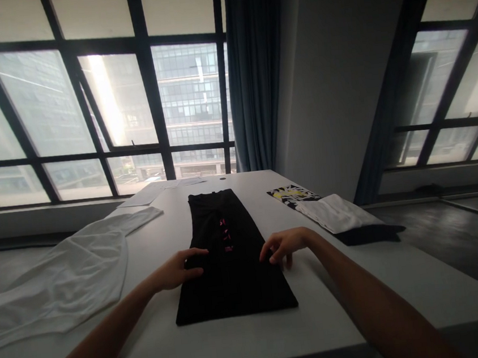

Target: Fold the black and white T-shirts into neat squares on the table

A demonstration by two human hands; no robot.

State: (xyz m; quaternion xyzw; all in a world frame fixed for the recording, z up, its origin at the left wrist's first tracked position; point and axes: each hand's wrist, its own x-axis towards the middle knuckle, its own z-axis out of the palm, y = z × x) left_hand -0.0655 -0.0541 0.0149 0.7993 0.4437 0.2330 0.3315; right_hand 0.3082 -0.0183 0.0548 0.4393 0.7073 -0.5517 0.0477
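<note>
A black garment (237,282) with a small pink print lies folded into a long flat panel on the white table (317,319). At its left edge my left hand (179,269) rests with thumb and fingers apart, the fingertips over the cloth. My right hand (284,246) is at the right edge, fingers bent and spread, the fingertips touching or just above the fabric. Neither hand appears to hold anything.
White cloth (74,276) lies spread along the left side of the table. To the right is a pile with a folded white cloth (332,213), a dark piece and a patterned black, white and yellow item (289,193). White sheets (144,196) lie at the far left.
</note>
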